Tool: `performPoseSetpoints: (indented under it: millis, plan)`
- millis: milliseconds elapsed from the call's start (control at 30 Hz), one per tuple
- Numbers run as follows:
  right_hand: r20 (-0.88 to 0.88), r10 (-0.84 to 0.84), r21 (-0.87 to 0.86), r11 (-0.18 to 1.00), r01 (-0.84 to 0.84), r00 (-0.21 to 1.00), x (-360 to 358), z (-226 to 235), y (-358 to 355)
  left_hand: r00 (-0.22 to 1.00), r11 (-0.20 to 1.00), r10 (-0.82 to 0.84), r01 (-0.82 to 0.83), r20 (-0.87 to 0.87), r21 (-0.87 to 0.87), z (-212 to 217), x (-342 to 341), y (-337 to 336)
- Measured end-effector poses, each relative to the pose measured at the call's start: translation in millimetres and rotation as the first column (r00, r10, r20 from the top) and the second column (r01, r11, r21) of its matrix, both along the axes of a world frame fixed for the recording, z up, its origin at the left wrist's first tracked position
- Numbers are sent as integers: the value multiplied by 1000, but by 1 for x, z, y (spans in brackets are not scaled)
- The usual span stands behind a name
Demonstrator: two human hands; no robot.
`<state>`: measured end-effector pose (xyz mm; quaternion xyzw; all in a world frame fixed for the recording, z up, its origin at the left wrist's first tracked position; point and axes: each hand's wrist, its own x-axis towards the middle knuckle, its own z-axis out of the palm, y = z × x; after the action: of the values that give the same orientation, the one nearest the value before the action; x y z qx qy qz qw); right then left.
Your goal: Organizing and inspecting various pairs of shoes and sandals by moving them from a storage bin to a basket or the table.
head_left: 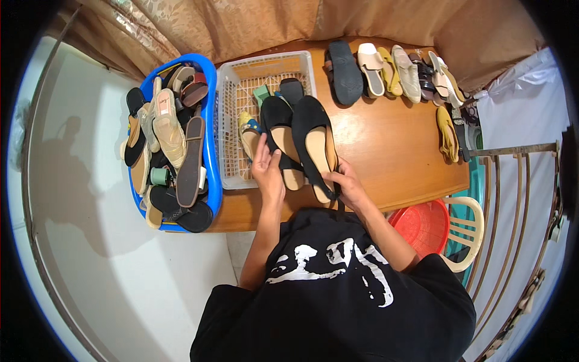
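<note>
Frame centre: our left hand (267, 172) grips one black flat shoe (280, 136), our right hand (348, 188) grips its mate (315, 142), above the wooden worktop (392, 151), beside the white basket (232, 120).

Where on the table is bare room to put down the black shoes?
Bare wood lies between the black shoes and the shoe row along the far edge. The white basket and blue basket are crowded.

A wooden table (392, 151) is shown centrally; tan curtains (241, 24) hang above, white floor (78, 199) at left.
</note>
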<state>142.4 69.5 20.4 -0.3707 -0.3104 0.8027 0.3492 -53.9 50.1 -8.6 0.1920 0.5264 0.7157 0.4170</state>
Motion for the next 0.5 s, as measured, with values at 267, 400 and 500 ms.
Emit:
performPoseSetpoints:
  millis: [267,400,500]
  plan:
    - [442,-312,641,766,-53,841,39,-9,-13,891,967,-216,253,400,-41,7,91,-24]
    - [464,-203,574,810,-118,862,63,12,-11,808,972,-227,220,543,79,30,115,-24]
    - [482,-293,680,719,-142,826,73,26,-12,830,970,-237,232,505,74,36,129,-20]
